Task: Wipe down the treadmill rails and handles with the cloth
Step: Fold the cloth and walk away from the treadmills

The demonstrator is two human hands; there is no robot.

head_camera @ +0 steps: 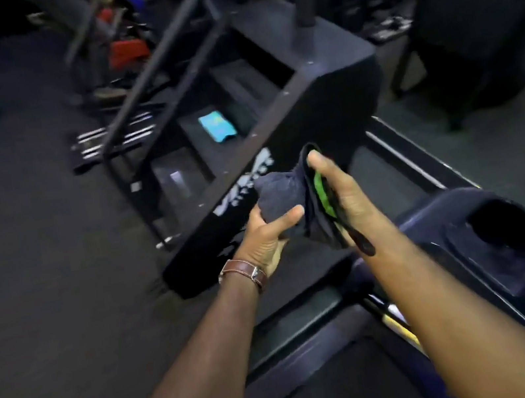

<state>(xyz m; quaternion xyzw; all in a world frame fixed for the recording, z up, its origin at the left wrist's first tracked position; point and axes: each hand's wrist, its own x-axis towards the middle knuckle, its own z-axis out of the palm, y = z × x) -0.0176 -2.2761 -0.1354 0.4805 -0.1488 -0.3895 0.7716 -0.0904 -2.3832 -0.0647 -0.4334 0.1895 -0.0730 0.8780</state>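
Both hands are out front, sharing the dark grey, soft cloth with a green edge [284, 202]: the left hand [266, 241] curls fingers and thumb round its bunched end, the right hand [336, 193] lies with fingers long and thumb over the folded part, clamping it. The cloth hangs in the air, touching no machine. The black treadmill console with the round cup well [491, 247] sits low on the right, nearest the right hand, its dark side rail [308, 316] crossing under both forearms.
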